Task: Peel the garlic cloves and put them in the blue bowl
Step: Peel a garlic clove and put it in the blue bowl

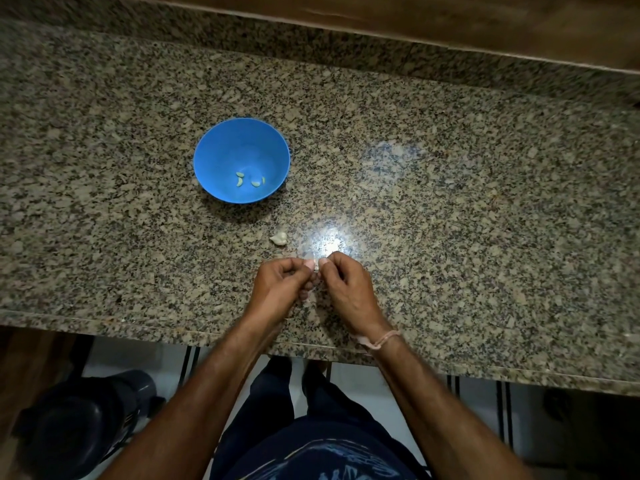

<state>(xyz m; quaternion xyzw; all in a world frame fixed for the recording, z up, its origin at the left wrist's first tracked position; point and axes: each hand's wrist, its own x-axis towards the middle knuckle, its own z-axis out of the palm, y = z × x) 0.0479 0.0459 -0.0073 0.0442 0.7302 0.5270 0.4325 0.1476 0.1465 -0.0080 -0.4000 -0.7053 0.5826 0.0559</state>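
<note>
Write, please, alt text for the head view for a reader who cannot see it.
Seen from above, a person's left hand and right hand pinch a small garlic clove between their fingertips over a speckled granite counter. Beyond them lies another pale garlic piece, and farther back a blue bowl holds a few peeled cloves.

1. The garlic clove (316,268) is nearly buried between the fingertips of the left hand (282,282) and right hand (346,285) pinching it. Only a pale sliver shows, so peeled or not, no idea.
2. The bits (239,180) in the blue bowl (214,147) are too tiny to count, three or four maybe.
3. Pale lump (279,238) just beyond the hands: clove or loose skin, can't tell.
4. Dark bulky thing (86,420) on the floor, near left, is too dim to make out.
5. The countertop (450,202) runs off both the left and right edges.
</note>
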